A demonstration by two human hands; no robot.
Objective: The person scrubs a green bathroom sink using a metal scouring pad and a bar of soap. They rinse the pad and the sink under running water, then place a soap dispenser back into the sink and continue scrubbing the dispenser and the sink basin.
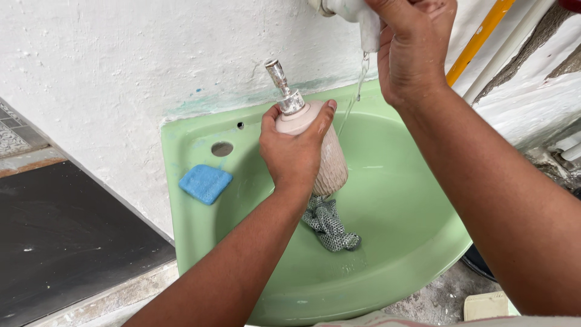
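Observation:
My left hand [295, 151] grips a pale pink soap dispenser bottle [331, 166] with a silver pump top [282, 86], holding it tilted over the green sink [399, 200]. My right hand [413, 45] is closed on the white tap [357, 15] at the top of the view. A thin stream of water [357, 91] falls from the tap just to the right of the bottle. A grey patterned cloth [330, 224] lies in the basin below the bottle.
A blue sponge [206, 183] rests on the sink's left rim beside a round hole [222, 148]. White rough wall stands behind; yellow and white pipes [484, 36] run at upper right. Dark floor lies at left.

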